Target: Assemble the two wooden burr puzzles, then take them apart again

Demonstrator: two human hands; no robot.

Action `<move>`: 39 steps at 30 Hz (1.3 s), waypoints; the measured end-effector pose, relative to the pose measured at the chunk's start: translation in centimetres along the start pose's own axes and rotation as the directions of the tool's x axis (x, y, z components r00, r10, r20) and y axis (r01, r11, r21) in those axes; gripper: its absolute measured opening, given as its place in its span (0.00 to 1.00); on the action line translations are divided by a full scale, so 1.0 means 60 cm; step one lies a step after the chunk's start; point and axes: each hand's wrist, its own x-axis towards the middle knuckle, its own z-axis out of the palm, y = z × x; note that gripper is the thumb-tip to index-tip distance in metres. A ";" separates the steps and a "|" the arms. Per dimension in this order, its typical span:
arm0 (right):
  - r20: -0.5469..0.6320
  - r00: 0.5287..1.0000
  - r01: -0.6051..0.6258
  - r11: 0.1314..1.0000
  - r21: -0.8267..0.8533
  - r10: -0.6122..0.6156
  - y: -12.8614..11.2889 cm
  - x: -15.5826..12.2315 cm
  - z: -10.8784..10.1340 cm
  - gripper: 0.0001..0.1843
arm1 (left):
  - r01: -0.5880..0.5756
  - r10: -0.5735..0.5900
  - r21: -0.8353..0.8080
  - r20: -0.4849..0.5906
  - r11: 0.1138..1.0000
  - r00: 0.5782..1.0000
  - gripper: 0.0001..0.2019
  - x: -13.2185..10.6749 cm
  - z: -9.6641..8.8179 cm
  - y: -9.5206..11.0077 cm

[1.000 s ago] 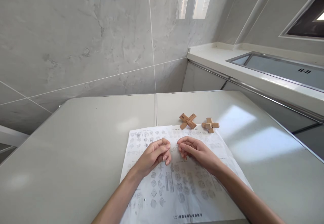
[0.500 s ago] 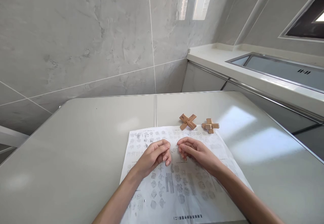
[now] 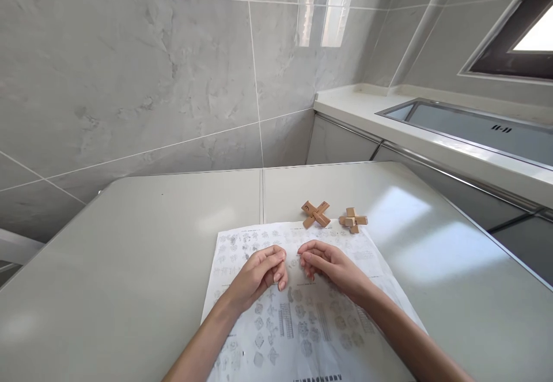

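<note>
My left hand [image 3: 263,272] is over a printed sheet [image 3: 298,336], its fingers loosely curled and the thumb against the index finger; nothing shows in it. Facing it, my right hand [image 3: 326,264] has the thumb and fingers curled together in the same way, also with no object visible. A small gap separates the two hands. Beyond the right hand, at the sheet's far edge, sits an X-shaped wooden piece [image 3: 315,214] with dark marks on its arms. To its right is a second wooden cross-shaped piece [image 3: 353,220] with a block sticking out. Neither hand touches the wooden pieces.
The pale table [image 3: 108,290] has a seam running to its far edge, near a grey tiled wall [image 3: 129,71]. On the right stands a white counter [image 3: 345,105] with a sink [image 3: 466,128]. Small diagrams cover the paper, which appears upside down.
The camera view has tilted slightly upward, so the table, sheet and wooden pieces appear a little lower. Both hands keep nearly the same pose and place over the sheet.
</note>
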 end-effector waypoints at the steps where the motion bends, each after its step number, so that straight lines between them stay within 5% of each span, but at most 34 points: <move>1: -0.002 1.000 0.002 1.000 -0.005 -0.002 -0.001 0.000 0.001 0.21 | -0.002 0.002 -0.001 0.000 1.000 1.000 0.15 0.000 -0.001 0.000; 16: 0.004 1.000 -0.002 0.995 0.096 0.001 0.003 0.005 -0.004 0.20 | -0.032 0.032 -0.031 -0.004 0.999 0.999 0.15 0.001 -0.002 0.000; 28: -0.130 0.990 0.099 0.907 0.409 -0.050 0.016 0.024 -0.029 0.20 | -0.034 0.033 -0.069 -0.016 0.997 0.999 0.14 0.004 -0.010 0.001; 39: -0.061 0.990 0.139 0.920 0.365 -0.125 0.008 0.023 -0.019 0.16 | -0.019 0.017 -0.053 -0.040 0.998 0.999 0.17 0.003 -0.009 0.006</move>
